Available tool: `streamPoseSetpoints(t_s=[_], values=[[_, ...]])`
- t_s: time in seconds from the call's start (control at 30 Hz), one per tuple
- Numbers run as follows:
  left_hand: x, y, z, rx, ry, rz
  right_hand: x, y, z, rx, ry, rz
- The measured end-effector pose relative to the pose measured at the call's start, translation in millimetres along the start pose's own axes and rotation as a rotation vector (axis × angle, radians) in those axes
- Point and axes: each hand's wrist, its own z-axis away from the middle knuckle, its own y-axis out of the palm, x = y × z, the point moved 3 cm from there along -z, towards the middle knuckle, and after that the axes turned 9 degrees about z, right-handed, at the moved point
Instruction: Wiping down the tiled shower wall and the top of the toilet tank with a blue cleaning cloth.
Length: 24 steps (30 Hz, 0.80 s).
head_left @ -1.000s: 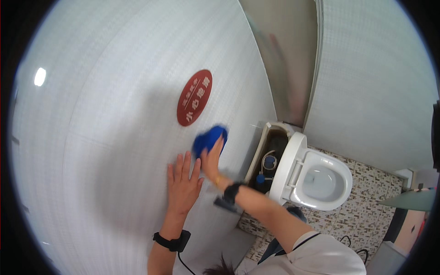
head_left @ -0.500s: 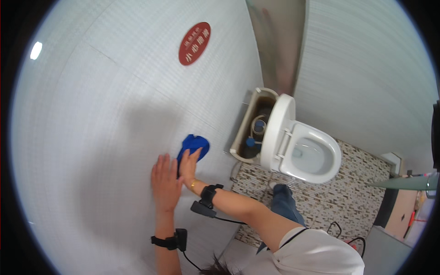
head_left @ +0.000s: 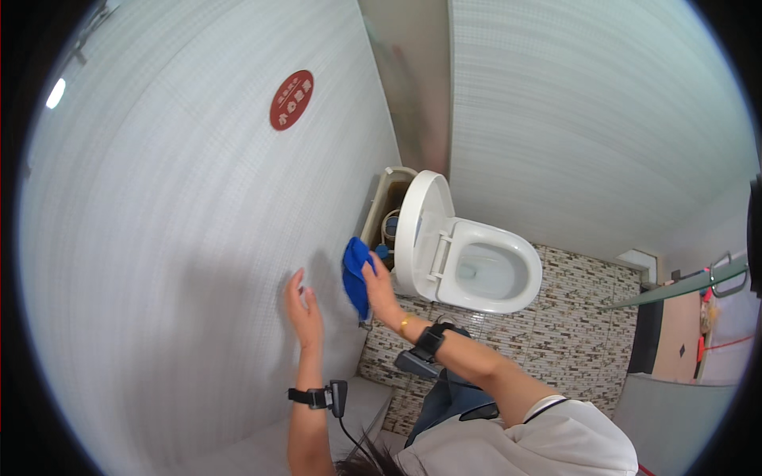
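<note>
A bunched blue cloth (head_left: 356, 274) hangs from my right hand (head_left: 380, 293), whose fingers are closed on its right side. Cloth and hand are beside the near end of the toilet's lidless tank (head_left: 383, 200). My left hand (head_left: 304, 312) is nearest the pale tiled wall (head_left: 214, 206), palm side toward the cloth. Its fingers are slightly curled and apart, and nothing is in them. Whether either hand touches the wall I cannot tell.
A white toilet (head_left: 490, 268) with its lid raised stands right of my hands, on a mosaic-tiled floor (head_left: 583, 317). An oval red sign (head_left: 292, 100) is on the wall. A glass panel (head_left: 675, 284) with a metal handle juts in at the right. Cables run from black bands on both wrists.
My right hand has lifted the blue cloth from the wall and moved it right, toward the tank. The left hand has come off its flat press on the wall. The view has shifted.
</note>
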Motion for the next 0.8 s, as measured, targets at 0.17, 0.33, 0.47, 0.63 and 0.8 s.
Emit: streamPoseSetpoints(t_s=[0.17,0.33,0.47,0.63,0.8], values=[[26.4,99.7,3.1,0.337,-0.436,0.489,42.5,-60.8,-31.2,-0.171,-0.633,0.868],[39.7,174.5,9.8,0.332,-0.78,0.758,26.1,-89.2,-70.9,-0.126,-0.721,1.107],[46.2,180.5,-5.9,0.285,-0.772,0.558,29.6,-91.3,-90.7,-0.028,-0.71,1.254],[5.0,206.6,-40.4,0.451,-0.335,0.084,42.8,-109.8,-130.1,-0.132,-0.678,1.177],[-2.6,244.6,-61.6,0.512,-0.063,-0.152,44.3,-131.8,-179.4,-0.25,-0.59,1.071]])
